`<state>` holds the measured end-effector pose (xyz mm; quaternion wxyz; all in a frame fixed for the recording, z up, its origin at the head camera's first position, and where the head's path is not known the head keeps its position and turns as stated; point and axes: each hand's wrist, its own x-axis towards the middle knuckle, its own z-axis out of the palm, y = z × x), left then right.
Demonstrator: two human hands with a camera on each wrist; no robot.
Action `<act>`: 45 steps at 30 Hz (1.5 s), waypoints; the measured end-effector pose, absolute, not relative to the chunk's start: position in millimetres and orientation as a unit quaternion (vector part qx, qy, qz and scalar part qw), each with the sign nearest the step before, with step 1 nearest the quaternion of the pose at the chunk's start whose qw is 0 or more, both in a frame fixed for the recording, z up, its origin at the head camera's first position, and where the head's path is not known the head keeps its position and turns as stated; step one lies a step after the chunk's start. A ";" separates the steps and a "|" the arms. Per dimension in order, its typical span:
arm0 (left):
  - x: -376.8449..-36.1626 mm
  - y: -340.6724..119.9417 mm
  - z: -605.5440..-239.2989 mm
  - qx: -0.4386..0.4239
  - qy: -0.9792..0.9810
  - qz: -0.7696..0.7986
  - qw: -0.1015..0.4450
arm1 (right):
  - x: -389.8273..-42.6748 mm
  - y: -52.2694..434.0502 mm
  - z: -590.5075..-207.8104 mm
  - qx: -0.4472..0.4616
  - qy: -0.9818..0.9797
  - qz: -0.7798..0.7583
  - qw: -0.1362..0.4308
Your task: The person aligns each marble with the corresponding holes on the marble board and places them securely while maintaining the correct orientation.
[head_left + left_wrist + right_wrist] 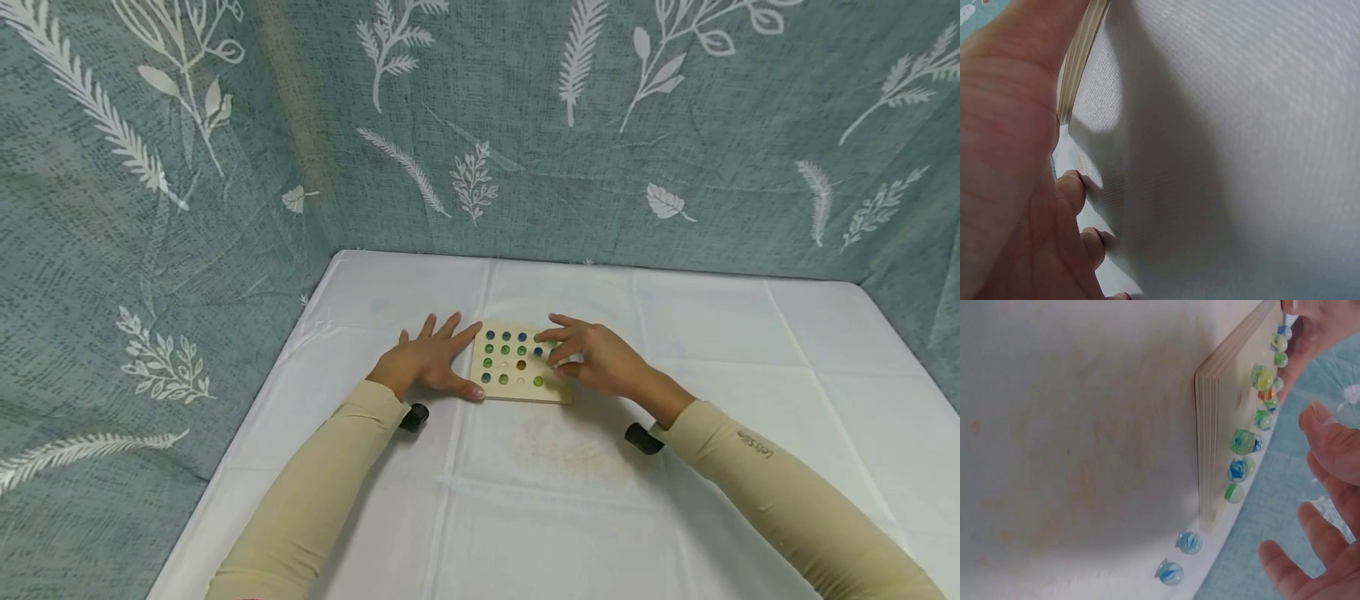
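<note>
A pale wooden board [555, 393] lies flat on the table, with rows of glass marbles [506, 336] in blue, green and one orange-red [521, 365] seated in its holes. Spread along the board's left edge is my left hand [427, 360], the index fingertip at the far corner and the thumb at the near one. My right hand [600, 354] hovers over the board's right side, hiding part of it. In the right wrist view its thumb [1334, 440] and fingers stand apart, and no marble shows between them.
Two loose clear-and-blue marbles, one nearer the board [1190, 542] and one farther off [1170, 573], lie on the white tablecloth [540, 517] past the board's end. A patterned blue-grey curtain [525, 192] hangs behind the table and along its left side.
</note>
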<state>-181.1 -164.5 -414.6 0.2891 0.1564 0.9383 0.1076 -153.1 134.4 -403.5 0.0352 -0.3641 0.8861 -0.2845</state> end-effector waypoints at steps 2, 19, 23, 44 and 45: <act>-180.8 -164.6 -414.6 0.156 0.938 0.106 0.290 | -152.5 132.3 -404.0 -0.363 0.886 -0.288 0.038; -180.9 -165.2 -413.3 0.153 0.938 0.097 0.294 | -151.3 114.9 -410.8 -0.373 0.881 -0.289 0.041; -180.2 -164.8 -412.6 0.151 0.937 0.095 0.299 | -150.8 110.0 -412.7 -0.378 0.880 -0.284 0.041; -181.9 -164.1 -413.9 0.152 0.937 0.092 0.301 | -158.7 91.8 -425.8 -0.408 0.885 -0.223 0.020; -181.9 -164.1 -414.1 0.152 0.937 0.092 0.301 | -158.8 91.4 -425.9 -0.410 0.885 -0.222 0.020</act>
